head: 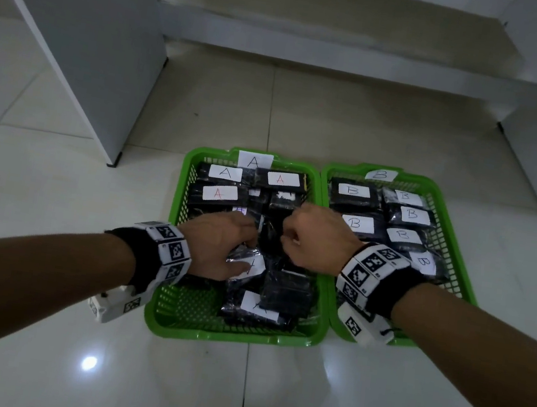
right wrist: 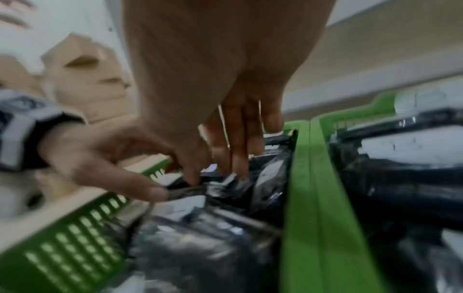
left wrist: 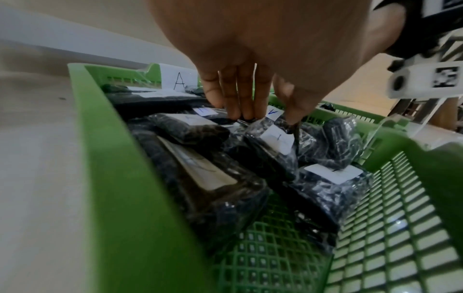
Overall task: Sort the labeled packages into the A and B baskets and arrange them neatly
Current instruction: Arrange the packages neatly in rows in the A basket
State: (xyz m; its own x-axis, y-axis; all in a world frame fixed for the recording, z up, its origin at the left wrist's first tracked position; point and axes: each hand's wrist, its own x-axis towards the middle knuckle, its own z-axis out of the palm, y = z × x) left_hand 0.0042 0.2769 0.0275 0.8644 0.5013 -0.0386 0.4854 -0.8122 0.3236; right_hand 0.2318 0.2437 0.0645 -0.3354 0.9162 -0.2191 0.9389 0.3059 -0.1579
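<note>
The left hand pinches a black package by its wrap, thumb and fingers on its far end. The right hand, blurred in its own wrist view, seems to clutch crumpled wrap; which package is unclear. Both work inside basket A, whose middle they hide. Right of them, basket B holds six B packages.
</note>
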